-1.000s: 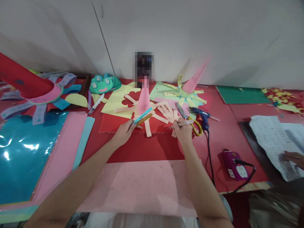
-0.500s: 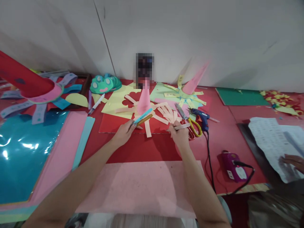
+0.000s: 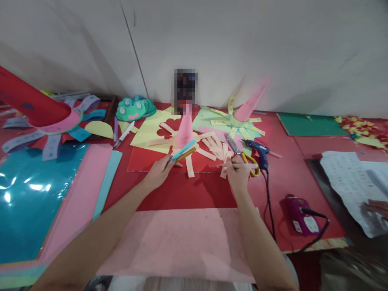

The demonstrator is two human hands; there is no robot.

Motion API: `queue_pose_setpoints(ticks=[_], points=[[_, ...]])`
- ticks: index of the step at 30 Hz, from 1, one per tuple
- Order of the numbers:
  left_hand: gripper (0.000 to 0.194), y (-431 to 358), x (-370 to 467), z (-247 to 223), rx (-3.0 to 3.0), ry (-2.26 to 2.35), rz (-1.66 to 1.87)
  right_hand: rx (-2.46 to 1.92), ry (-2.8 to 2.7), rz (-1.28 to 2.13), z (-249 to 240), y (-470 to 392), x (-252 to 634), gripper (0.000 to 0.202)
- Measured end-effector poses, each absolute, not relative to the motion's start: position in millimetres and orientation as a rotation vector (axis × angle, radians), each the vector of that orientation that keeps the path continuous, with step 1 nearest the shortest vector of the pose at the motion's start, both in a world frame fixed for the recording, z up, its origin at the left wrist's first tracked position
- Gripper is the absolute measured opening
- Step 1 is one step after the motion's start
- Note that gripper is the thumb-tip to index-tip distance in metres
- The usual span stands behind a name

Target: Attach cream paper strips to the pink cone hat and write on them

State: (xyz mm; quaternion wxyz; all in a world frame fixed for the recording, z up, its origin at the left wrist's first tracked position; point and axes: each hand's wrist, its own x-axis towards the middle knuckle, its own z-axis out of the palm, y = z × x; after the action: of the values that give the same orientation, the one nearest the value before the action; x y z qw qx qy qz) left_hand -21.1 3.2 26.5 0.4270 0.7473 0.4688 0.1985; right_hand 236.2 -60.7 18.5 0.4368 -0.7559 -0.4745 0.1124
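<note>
1. Pink upright paper cone (image 3: 184,131), with pale peach paper strips (image 3: 189,166) radiating from its foot, stands at mid-view, beyond and between the hands; we read the rest from left to right.
2. Far left: lavender paper strips (image 3: 50,146) round a large red paper cone (image 3: 36,106) bear markings that we cannot decipher.
3. Left hand (image 3: 158,171): thumb and fingers pinch a slim turquoise stick (image 3: 184,150) and a gold-brown stick (image 3: 187,154), both probably pens, slanting towards the cone's foot. We see fine marks on the turquoise one, too small to read. Since half a second ago, this hand has hardly shifted.
4. Right hand (image 3: 237,174): fingers pinch a pale slender pen (image 3: 247,165) beside a loose fan of peach paper strips (image 3: 216,147). Hand and pen have moved slightly rightward, the pen now more level. We judge the work to centre on this fan, not the cone.
5. Farther right: a dark-blue glue gun (image 3: 261,153) shows us no legible brand; a white printed sheet (image 3: 341,178), near another person's hand (image 3: 378,208), carries blurred rows of print.
</note>
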Motion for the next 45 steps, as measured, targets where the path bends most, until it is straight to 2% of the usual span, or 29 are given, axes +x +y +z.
queue_pose_setpoints(ticks=[4, 9, 13, 15, 18, 21, 35, 41, 45], points=[[0.034, 2, -20, 30, 1.867, 1.179, 0.482, -1.758, -1.234, 0.022, 20, -62, 249, 0.020], [0.030, 1, -22, 26, 1.893, 1.167, 0.498, -1.758, -1.598, -0.025, 16, -59, 267, 0.035], [0.032, -4, -22, 26, 1.989, 1.212, 0.540, -1.816, -1.474, -0.074, 20, -58, 261, 0.037], [0.030, -9, -21, 29, 2.000, 1.254, 0.565, -1.831, -1.341, 0.029, 30, -61, 244, 0.032], [0.027, -20, -17, 36, 1.972, 1.207, 0.554, -1.694, -1.282, 0.647, 46, -67, 207, 0.037], [0.027, -31, -12, 41, 2.000, 1.051, 0.454, -1.530, -1.199, 1.047, 57, -71, 170, 0.042], [0.029, -44, 7, 76, 1.796, 0.870, 0.366, -1.483, -0.709, 0.910, 63, -74, 155, 0.039], [0.029, -41, -3, 67, 1.754, 0.928, 0.398, -1.492, -0.929, 1.173, 68, -73, 165, 0.053], [0.030, -43, -1, 61, 1.718, 0.936, 0.401, -1.429, -0.876, 1.316, 67, -80, 151, 0.043]])
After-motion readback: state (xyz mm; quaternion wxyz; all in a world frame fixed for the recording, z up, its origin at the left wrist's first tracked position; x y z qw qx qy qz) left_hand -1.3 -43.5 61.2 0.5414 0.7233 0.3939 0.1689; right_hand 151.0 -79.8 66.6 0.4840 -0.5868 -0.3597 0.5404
